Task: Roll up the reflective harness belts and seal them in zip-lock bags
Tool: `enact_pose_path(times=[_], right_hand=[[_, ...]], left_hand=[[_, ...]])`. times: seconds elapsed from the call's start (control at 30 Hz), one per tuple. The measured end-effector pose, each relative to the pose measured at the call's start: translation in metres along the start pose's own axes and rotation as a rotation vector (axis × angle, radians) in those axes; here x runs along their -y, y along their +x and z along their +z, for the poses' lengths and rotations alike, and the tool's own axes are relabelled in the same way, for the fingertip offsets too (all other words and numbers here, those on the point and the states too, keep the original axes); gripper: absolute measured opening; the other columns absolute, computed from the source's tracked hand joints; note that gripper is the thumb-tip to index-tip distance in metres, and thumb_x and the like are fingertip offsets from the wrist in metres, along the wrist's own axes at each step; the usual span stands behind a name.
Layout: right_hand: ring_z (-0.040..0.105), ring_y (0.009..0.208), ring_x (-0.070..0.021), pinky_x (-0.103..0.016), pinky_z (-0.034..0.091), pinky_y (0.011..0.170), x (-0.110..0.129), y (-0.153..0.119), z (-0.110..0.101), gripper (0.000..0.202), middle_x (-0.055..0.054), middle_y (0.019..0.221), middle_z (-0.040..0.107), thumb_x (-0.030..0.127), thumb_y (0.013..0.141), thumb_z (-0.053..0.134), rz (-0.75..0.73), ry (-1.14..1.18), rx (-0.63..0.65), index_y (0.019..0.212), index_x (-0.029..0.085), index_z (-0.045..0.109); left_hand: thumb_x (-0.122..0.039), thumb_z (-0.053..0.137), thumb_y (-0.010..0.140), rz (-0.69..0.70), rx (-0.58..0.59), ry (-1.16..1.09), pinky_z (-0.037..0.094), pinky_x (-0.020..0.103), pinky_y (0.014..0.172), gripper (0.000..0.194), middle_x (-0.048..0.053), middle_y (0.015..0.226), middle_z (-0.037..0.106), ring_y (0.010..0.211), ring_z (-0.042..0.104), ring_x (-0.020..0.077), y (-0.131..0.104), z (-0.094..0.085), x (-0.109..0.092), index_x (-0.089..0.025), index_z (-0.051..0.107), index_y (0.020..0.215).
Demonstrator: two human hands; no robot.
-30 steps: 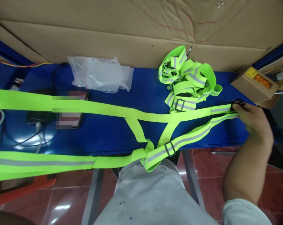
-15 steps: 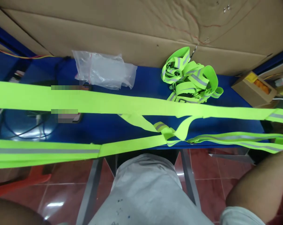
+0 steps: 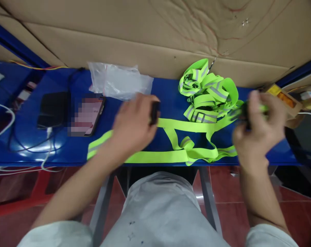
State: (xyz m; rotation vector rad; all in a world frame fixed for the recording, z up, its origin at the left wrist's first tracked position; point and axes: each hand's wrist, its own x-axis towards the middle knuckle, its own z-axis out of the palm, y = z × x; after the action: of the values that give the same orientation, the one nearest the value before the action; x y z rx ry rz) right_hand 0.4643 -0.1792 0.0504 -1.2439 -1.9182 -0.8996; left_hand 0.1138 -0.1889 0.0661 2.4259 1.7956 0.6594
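A neon-yellow reflective strap harness (image 3: 155, 157) with grey stripes lies along the front of the blue table. My left hand (image 3: 135, 120) is closed over its left part, gripping a black plastic buckle (image 3: 154, 112) that shows beyond the fingertips. On the right, my right hand (image 3: 263, 127) is raised and blurred. Its fingers are closed round a dark buckle piece (image 3: 245, 113) at the strap's other end. Between the hands the upper band hangs in a shallow curve, with short cross straps (image 3: 172, 138) joining it to the lower band.
Behind the harness lies a pile of similar reflective straps (image 3: 214, 92). A clear plastic bag (image 3: 119, 80) is at the back, with a phone (image 3: 87, 116) and a black box-shaped device (image 3: 54, 109) with cables to its left. A small cardboard box (image 3: 285, 103) stands at the back right.
Both hands have come inward over the table from the sides. The harness, stretched wide across the view before, is now slack and lower, with its ends drawn closer together.
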Motion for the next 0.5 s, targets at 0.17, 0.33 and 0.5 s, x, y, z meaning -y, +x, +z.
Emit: enact_pose_path(times=[0.17, 0.33, 0.5], right_hand=[[0.071, 0.101, -0.0227, -0.031, 0.057, 0.076, 0.086, 0.030, 0.022, 0.059, -0.009, 0.141, 0.071, 0.009, 0.093, 0.054, -0.049, 0.074, 0.191, 0.148, 0.029, 0.064], [0.067, 0.107, -0.0238, -0.030, 0.055, 0.075, 0.099, 0.033, 0.048, 0.061, -0.010, 0.133, 0.070, 0.010, 0.096, 0.050, 0.007, 0.164, 0.294, 0.152, 0.032, 0.060], [0.064, 0.099, -0.0234, -0.028, 0.051, 0.065, 0.107, 0.039, 0.059, 0.064, -0.012, 0.122, 0.069, 0.007, 0.093, 0.051, 0.075, 0.117, 0.374, 0.151, 0.030, 0.062]], left_hand=[[-0.023, 0.048, 0.100, 0.057, 0.079, 0.032, 0.055, 0.050, 0.095, 0.048, 0.019, 0.128, 0.062, 0.112, 0.066, 0.0361, 0.024, 0.047, -0.036, -0.009, 0.047, 0.146], [-0.026, 0.049, 0.100, 0.016, 0.126, 0.074, 0.054, 0.050, 0.094, 0.057, 0.022, 0.131, 0.061, 0.113, 0.066, 0.0371, 0.029, 0.052, -0.037, -0.005, 0.040, 0.152], [-0.028, 0.049, 0.099, -0.038, 0.109, 0.098, 0.053, 0.051, 0.095, 0.070, 0.025, 0.130, 0.059, 0.113, 0.064, 0.0389, 0.030, 0.061, -0.035, 0.000, 0.029, 0.160]])
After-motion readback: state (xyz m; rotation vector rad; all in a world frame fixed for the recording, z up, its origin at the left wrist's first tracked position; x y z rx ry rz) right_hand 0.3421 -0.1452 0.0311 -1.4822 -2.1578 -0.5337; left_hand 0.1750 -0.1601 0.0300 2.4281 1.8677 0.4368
